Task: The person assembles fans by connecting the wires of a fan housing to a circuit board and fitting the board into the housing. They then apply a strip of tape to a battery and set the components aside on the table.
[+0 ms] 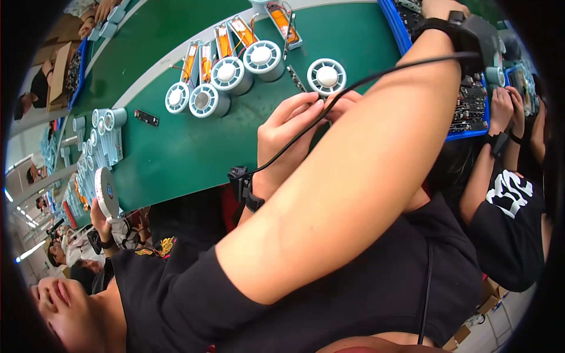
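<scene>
My left hand (285, 132), with a strapped wrist device, is closed, its fingertips brought together beside a light blue round fan head (327, 77) with a white centre. Fingers of my right hand (342, 106) meet them there; the rest of that hand is hidden behind a co-worker's arm. What my fingers hold is too covered to make out. A narrow dark circuit board (295, 79) lies just beyond my left fingertips; whether they touch it, I cannot tell. Farther left stand several fans (231, 75), their open handles showing orange batteries (223, 41).
A co-worker's bare arm (347, 170) crosses in front of me from the left to a blue bin (395, 26). A black cable (376, 75) hangs over my hands. The co-worker's other hand holds a white roll (106, 191). A small black board (146, 117) lies on the green table (170, 153).
</scene>
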{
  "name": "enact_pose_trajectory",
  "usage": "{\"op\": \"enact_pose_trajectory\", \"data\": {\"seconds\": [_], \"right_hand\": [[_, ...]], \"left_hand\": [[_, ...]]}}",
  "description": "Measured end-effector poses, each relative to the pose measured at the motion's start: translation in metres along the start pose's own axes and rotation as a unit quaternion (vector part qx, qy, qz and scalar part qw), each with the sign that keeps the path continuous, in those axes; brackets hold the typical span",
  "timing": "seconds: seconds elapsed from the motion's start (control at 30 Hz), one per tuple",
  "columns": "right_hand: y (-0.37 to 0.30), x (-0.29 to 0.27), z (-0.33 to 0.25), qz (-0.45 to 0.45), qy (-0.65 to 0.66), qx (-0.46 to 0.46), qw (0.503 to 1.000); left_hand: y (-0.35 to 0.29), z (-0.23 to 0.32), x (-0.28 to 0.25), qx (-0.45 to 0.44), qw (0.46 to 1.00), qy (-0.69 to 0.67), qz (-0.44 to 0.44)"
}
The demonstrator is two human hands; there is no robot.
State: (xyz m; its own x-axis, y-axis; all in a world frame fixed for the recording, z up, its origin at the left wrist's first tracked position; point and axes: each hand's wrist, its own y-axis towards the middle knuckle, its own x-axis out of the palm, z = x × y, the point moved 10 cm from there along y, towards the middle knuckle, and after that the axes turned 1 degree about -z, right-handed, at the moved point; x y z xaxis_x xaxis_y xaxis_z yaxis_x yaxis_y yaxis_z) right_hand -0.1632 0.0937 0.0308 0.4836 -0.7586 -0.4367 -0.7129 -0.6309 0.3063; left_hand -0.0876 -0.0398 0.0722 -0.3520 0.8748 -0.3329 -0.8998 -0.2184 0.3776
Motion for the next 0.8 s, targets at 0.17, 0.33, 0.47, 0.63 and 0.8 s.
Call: {"op": "enact_pose_trajectory", "data": {"seconds": [0.17, 0.33, 0.47, 0.63, 0.8], "right_hand": [[0.007, 0.005, -0.013, -0.01, 0.026, 0.005, 1.0], [0.011, 0.002, -0.023, -0.007, 0.027, -0.006, 1.0], [0.014, 0.001, -0.032, 0.001, -0.007, -0.053, 0.999], [0.013, -0.003, -0.023, -0.009, -0.022, -0.03, 0.999], [0.016, -0.003, -0.03, -0.009, -0.017, -0.054, 0.998]], "left_hand": [[-0.021, -0.029, 0.004, -0.012, 0.997, -0.053, 0.049], [-0.018, -0.023, 0.007, 0.021, 1.0, 0.009, 0.001], [-0.013, -0.021, 0.006, 0.022, 1.0, 0.014, -0.001], [-0.009, -0.018, 0.012, 0.023, 0.999, -0.028, -0.012], [-0.008, -0.017, 0.005, 0.035, 0.999, -0.004, -0.002]]}}
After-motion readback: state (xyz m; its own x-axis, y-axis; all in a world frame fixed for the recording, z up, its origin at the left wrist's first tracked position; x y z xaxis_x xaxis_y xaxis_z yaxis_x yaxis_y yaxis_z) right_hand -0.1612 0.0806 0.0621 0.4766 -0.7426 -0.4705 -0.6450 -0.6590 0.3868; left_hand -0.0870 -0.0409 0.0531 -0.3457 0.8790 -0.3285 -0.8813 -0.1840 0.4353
